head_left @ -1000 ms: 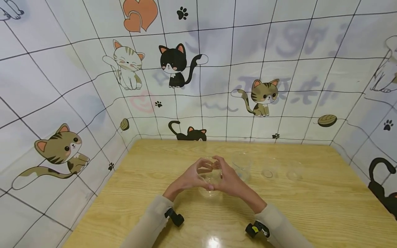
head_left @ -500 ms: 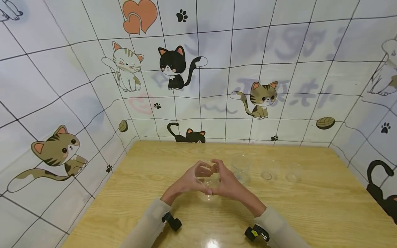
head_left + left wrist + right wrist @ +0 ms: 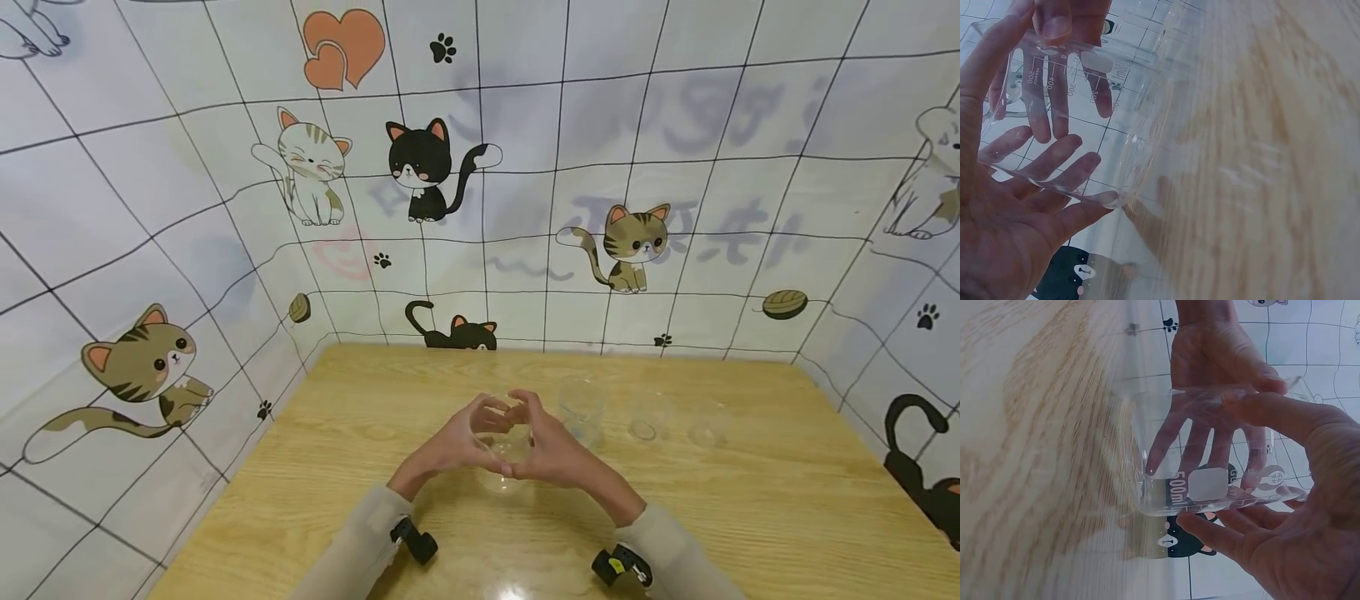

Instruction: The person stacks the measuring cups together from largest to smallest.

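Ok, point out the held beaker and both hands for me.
Beaker (image 3: 1208,484), right wrist view: its white printed patch.
Left hand (image 3: 454,442), head view: between wrist and fingers.
Right hand (image 3: 556,447), head view: between wrist and fingers.

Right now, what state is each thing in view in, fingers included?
Held beaker: upright, gripped from both sides; contact with the table unclear.
Left fingers: curled round the beaker.
Right fingers: curled round its opposite side.
Large vessel: standing on the table, unheld.
Small middle vessel: on the table, unheld, too faint for detail.
Rightmost vessel: unheld, equally faint.
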Tool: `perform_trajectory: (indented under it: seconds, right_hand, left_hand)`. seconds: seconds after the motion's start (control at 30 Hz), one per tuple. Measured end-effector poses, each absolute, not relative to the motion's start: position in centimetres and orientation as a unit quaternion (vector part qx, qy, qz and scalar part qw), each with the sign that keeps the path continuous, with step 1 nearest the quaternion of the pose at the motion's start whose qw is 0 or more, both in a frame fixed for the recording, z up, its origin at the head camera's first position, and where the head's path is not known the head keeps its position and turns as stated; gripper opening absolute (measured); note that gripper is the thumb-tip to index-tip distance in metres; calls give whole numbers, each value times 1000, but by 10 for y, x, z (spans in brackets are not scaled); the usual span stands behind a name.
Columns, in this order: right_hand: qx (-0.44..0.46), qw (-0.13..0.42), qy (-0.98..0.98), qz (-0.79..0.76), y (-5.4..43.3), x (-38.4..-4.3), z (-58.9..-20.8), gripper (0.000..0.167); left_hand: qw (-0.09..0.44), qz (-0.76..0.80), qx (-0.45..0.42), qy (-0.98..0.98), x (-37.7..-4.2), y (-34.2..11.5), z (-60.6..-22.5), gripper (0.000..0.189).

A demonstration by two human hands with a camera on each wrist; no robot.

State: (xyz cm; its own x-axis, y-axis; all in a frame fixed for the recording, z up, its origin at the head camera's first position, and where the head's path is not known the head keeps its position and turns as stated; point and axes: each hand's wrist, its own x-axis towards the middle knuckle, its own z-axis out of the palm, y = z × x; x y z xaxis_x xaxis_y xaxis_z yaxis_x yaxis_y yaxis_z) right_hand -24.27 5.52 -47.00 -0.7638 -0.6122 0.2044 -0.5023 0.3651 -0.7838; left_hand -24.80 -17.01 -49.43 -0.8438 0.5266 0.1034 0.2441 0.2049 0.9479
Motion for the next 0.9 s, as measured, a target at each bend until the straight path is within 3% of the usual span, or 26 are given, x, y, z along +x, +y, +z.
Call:
perform_trajectory:
  seconds: [0.47,0.9]
  right_hand:
    - [-363,60,821,-437,61,-243,-468,104]
    - [-379,162,822,-392,76,-243,-441,124]
  left_hand:
    - [123,575,255,768,-249,-169,-496,84]
    - [129,570,254,770,-251,-172,-492,91]
